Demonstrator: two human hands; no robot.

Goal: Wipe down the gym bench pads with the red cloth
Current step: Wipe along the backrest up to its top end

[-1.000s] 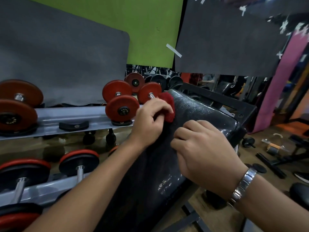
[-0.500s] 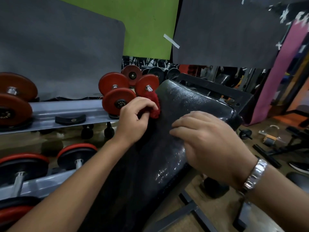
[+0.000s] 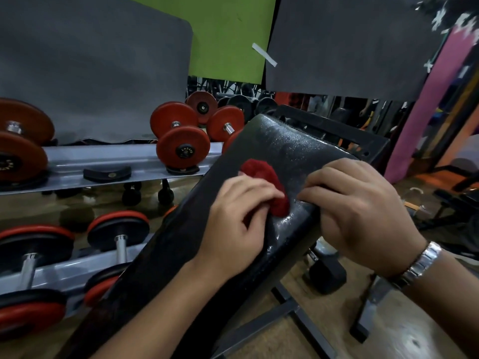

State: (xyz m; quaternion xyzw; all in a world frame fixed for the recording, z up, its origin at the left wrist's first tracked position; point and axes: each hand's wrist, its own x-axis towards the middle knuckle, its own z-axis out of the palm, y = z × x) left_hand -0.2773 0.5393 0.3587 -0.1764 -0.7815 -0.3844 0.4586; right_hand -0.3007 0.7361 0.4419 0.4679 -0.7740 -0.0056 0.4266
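A black, shiny bench pad [image 3: 282, 149] slopes up from the lower left to the centre. The bunched red cloth [image 3: 267, 185] lies on the pad's middle, and my left hand [image 3: 238, 218] presses on its near part with the fingers curled over it. My right hand [image 3: 357, 211], with a metal watch on the wrist, grips the pad's right edge, fingers on top and thumb hidden below. The pad surface around the cloth glistens with wet spots.
A grey two-tier dumbbell rack [image 3: 103, 164] stands to the left with red dumbbells [image 3: 182, 149] above and black-and-red ones [image 3: 118, 229] below. The bench's metal frame [image 3: 280, 314] reaches over the wooden floor at lower right. Grey mats and a green panel cover the wall behind.
My left hand has slid the red cloth from the pad's upper left edge down and right to the middle of the pad. My right hand stays on the right edge.
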